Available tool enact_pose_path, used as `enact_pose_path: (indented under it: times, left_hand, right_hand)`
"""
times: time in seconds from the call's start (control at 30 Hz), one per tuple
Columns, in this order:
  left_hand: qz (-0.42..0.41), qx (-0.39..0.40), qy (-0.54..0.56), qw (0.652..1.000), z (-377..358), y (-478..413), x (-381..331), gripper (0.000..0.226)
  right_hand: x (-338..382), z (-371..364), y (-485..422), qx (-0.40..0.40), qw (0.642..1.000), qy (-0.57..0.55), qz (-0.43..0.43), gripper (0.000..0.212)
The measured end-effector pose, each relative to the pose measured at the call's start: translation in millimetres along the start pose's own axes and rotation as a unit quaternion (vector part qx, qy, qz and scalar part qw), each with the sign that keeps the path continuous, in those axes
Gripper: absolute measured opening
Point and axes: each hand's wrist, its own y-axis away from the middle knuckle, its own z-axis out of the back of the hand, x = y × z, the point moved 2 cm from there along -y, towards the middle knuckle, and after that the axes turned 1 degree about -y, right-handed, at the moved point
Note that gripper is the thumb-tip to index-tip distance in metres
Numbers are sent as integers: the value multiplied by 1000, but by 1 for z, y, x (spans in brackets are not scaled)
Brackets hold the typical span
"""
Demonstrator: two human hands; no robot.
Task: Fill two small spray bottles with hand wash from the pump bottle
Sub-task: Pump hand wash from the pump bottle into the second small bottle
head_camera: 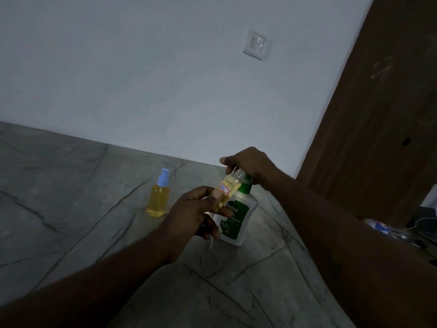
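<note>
A white and green Dettol pump bottle (238, 216) stands on the grey marble counter (71, 209). My right hand (250, 166) rests on top of its pump head, fingers curled over it. My left hand (196, 216) pinches a small uncapped spray bottle (228, 187), tilted, holding yellow liquid and bearing a white label; its open neck sits right under the pump's spout. A thin white piece, perhaps its spray tube, hangs below my left hand. To the left stands a second small spray bottle (159, 197) with a blue cap on, full of yellow liquid.
The counter runs back to a pale wall with a light switch (256, 43). A brown wooden door (378, 114) stands at the right. Beyond the counter's right edge lie a plastic bottle (378, 227) and a white cable (423, 221).
</note>
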Motion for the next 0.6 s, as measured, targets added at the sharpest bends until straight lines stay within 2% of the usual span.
enact_pose_path:
  times: [0.23,0.47,0.6]
  left_hand:
    - [0,2,10,1000,-1,-1,-3,25]
    - [-1,1,5,1000,-1,0,-1,24]
    - [0,1,0,1000,-1,1,-2,23]
  right_hand:
    - [7,10,-3,-17,999,34,20,37]
    - [-2,3,0,8,999,-46,-5,33]
    - [3,7,-1,0,1000,1,12,35]
